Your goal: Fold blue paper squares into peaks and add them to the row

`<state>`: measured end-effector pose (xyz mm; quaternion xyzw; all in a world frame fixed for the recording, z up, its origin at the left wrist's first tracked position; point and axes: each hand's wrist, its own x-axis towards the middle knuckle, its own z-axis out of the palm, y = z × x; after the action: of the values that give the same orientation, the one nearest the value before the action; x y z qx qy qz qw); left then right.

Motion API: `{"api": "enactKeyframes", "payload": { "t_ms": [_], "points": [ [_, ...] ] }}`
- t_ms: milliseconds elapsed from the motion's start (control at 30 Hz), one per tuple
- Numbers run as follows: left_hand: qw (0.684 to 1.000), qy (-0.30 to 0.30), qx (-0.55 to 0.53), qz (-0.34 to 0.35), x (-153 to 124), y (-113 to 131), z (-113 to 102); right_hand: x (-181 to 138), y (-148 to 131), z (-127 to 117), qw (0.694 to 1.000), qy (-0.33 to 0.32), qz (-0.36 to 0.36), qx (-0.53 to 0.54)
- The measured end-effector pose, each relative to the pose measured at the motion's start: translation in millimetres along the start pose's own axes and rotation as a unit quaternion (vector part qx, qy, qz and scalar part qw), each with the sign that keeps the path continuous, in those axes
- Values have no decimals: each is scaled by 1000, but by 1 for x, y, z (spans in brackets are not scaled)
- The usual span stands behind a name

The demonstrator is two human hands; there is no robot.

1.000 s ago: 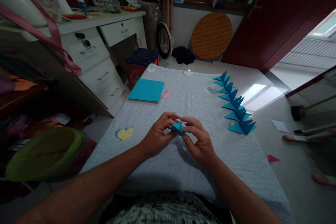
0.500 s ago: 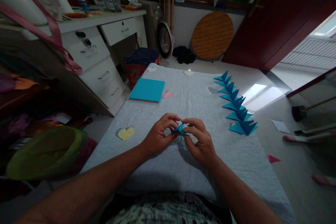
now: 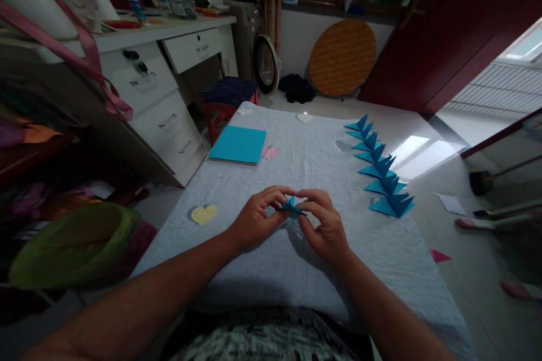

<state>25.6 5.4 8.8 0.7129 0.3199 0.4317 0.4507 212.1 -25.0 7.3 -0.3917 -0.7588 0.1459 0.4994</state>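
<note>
Between my two hands is a small folded blue paper crane (image 3: 292, 207), held just above the cloth-covered table (image 3: 271, 282). My left hand (image 3: 259, 215) pinches its left side between thumb and fingers. On the other side, my right hand (image 3: 324, 223) grips it with thumb and fingertips. Parts of the paper are hidden behind the fingers. A row of similar blue paper cranes (image 3: 381, 167) stands along the table's right edge. Toward the back left lies a stack of square blue paper sheets (image 3: 238, 145).
A white desk with drawers (image 3: 146, 90) stands at the left, with a green-lined bin (image 3: 76, 245) below it. Behind the table are a stool (image 3: 228, 93), an open washing machine door (image 3: 266, 65) and a leaning round wooden tabletop (image 3: 342, 56). A pink paper scrap (image 3: 440, 256) lies on the floor at right.
The blue paper crane has turned slightly between my fingers, and its points now face a little differently. My hands have barely shifted; the row and the stack are as before.
</note>
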Motion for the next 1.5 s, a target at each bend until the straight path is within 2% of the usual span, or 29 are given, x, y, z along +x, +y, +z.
{"api": "enactKeyframes", "payload": {
  "t_ms": [333,667,933,1300,1500],
  "points": [
    [999,-4,25,36,0,2,-1,2,-2,-1,1000,-2,-22,-14],
    [990,10,103,94,0,4,-2,-1,-1,1,1000,13,4,-14],
    [987,6,111,113,0,5,-2,-1,-1,1,1000,4,-7,-22],
    [990,3,105,92,-2,4,-1,3,-3,-1,1000,-12,-25,-12],
    [987,5,112,117,-1,4,-2,0,-2,0,1000,-2,-13,-25]
  ]
}}
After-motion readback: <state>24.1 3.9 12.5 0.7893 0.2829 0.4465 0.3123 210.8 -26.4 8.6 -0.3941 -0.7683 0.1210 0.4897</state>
